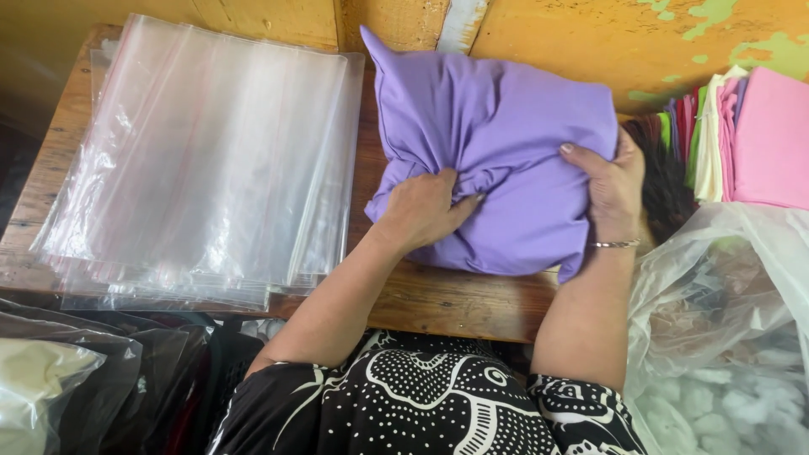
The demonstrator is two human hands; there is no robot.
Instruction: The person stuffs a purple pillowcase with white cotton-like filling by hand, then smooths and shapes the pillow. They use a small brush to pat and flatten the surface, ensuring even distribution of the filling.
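A stuffed purple pillow (497, 126) lies on a wooden table (455, 303) in front of me. My left hand (421, 211) presses into the pillow's lower left part, fingers pushed into a fold of the purple fabric and gripping it. My right hand (611, 181) clasps the pillow's right edge, thumb on top. A thin silver bracelet (615, 244) sits on my right wrist.
A stack of clear plastic bags (202, 160) covers the table's left half. Folded coloured fabrics (742, 135) are piled at the right. A large plastic bag of white stuffing (725, 362) stands at the lower right. Dark bags (84, 379) lie at the lower left. A yellow wall (573, 34) is behind.
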